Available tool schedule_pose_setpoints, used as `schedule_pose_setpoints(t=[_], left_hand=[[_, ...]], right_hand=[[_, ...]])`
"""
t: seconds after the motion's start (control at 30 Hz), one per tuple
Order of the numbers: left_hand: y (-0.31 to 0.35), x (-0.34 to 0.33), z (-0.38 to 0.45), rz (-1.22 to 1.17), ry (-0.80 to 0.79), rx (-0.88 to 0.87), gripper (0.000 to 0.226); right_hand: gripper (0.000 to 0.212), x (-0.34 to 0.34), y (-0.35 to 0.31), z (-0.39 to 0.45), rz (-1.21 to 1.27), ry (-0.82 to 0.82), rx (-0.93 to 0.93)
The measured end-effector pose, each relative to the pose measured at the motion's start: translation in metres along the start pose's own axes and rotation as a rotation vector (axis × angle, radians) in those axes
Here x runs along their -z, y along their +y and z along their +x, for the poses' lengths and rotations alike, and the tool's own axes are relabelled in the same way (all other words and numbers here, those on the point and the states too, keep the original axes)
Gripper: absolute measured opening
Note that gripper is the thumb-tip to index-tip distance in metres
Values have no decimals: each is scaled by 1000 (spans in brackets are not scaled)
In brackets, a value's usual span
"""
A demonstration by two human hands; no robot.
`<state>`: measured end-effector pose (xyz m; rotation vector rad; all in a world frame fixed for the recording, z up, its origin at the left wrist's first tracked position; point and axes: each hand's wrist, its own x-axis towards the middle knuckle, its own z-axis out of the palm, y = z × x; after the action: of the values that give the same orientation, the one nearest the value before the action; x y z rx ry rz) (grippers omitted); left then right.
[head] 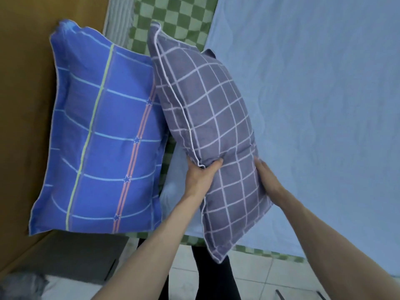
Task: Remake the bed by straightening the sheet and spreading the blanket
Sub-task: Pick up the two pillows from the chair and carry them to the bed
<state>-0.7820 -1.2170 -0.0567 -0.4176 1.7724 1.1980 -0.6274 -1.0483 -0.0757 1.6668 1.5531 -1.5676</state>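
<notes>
The pale blue sheet point(313, 105) covers the bed across the right and far part of the scene, lying over a green checked underlay point(173, 18) exposed at the far edge and along the near edge. A grey-purple grid pillow point(207, 126) stands tilted over the sheet's left margin. The left hand point(201, 176) grips the pillow's piped left edge, thumb pressed into the front face. The right hand point(267, 178) holds the pillow's right side; its fingertips are hidden behind the fabric. Just left, a blue plaid pillow point(101, 131) leans against the brown headboard point(23, 105). Pale floor tiles point(259, 278) appear nearest.
</notes>
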Motion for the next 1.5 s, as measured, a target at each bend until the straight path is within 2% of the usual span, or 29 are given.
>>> schedule_pose_setpoints(t=[0.1, 0.2, 0.33, 0.4, 0.43, 0.5, 0.53, 0.63, 0.7, 0.8, 0.9, 0.97, 1.0, 1.07, 1.13, 1.23, 1.37, 1.5], left_hand=[[11, 11, -10, -15, 23, -105, 39], [48, 23, -23, -58, 13, -245, 31], [131, 33, -26, -80, -96, -353, 48], [190, 38, -7, -60, -167, -422, 49], [224, 40, 5, -49, -195, -466, 50], [296, 42, 33, -1, -227, -571, 56], [331, 43, 46, 60, -217, -625, 61], [411, 57, 87, 437, -154, -767, 80], [433, 76, 119, 711, -56, -759, 102], [419, 103, 162, 864, -19, -570, 123], [391, 106, 214, 918, -39, -633, 120], [371, 99, 251, 1083, -27, -724, 118], [357, 93, 267, 1177, -30, -726, 117], [320, 77, 295, 1335, -3, -702, 111], [289, 64, 311, 1408, 91, -758, 105], [282, 52, 321, 1409, 161, -827, 102], [298, 53, 301, 1425, 106, -762, 104], [310, 60, 251, 1365, 9, -657, 89]], right_hand=[[75, -1, -11, -11, 175, -94, 40], [67, 13, -29, -35, 236, -126, 32], [75, 29, -73, -68, 336, -71, 222], [62, 31, -114, -79, 363, -116, 319], [63, 31, -139, -81, 348, -137, 381], [78, 28, -195, -75, 342, -71, 520], [79, 23, -226, -67, 357, 8, 582], [57, 0, -314, -28, 400, 230, 709], [49, -21, -362, 1, 508, 325, 740], [46, -49, -426, 45, 602, 405, 781], [48, -78, -461, 94, 312, 432, 814], [66, -108, -454, 140, -9, 335, 696], [77, -122, -443, 163, -166, 308, 580], [89, -142, -419, 199, -304, 293, 382], [86, -148, -397, 222, -321, 291, 381], [71, -141, -380, 239, -366, 349, 491], [82, -128, -378, 218, -153, 331, 488], [71, -107, -356, 161, -110, 212, 449]])
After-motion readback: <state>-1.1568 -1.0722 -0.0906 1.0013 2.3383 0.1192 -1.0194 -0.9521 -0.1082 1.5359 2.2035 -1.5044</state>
